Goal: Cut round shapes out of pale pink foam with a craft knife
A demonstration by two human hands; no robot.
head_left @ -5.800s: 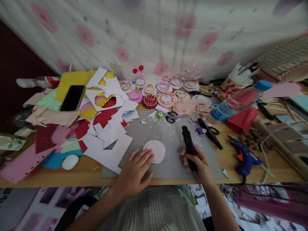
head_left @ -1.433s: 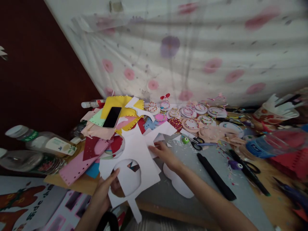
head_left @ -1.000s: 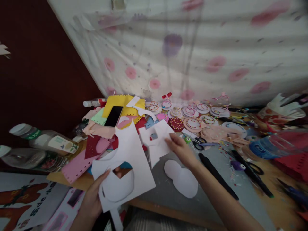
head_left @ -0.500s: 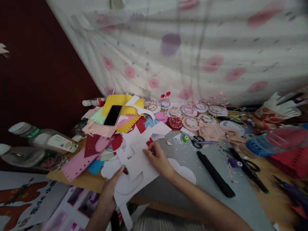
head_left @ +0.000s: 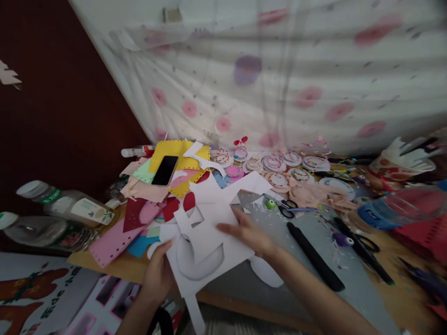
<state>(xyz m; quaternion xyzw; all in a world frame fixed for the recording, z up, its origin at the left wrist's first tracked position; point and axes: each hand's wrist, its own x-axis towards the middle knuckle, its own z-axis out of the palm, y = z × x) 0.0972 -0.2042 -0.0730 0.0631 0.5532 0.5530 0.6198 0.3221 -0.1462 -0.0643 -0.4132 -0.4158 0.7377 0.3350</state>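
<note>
1. Only the head cam here, so that's all I'm working from. My white paper sheets [head_left: 211,237], full of cut-out holes and overlapping messily, are between both hands above the front of the desk [head_left: 405,298]. A narrow paper strip [head_left: 195,314] hangs below them.
2. My left hand [head_left: 159,272] is pinching their lower left side, thumb on top, the other fingers underneath.
3. My right hand [head_left: 249,232] has the right side. Looks like a pinch to me, though paper covers part of that grip, so don't quote me.
4. A white rounded piece [head_left: 268,273] pokes out under my right forearm, lying on the grey mat [head_left: 251,298]. Past the arm there's a long black tool [head_left: 316,256], with scissors [head_left: 287,208] farther back.
5. Over left, a phone [head_left: 165,170] sits on yellow sheets [head_left: 171,149].
</note>
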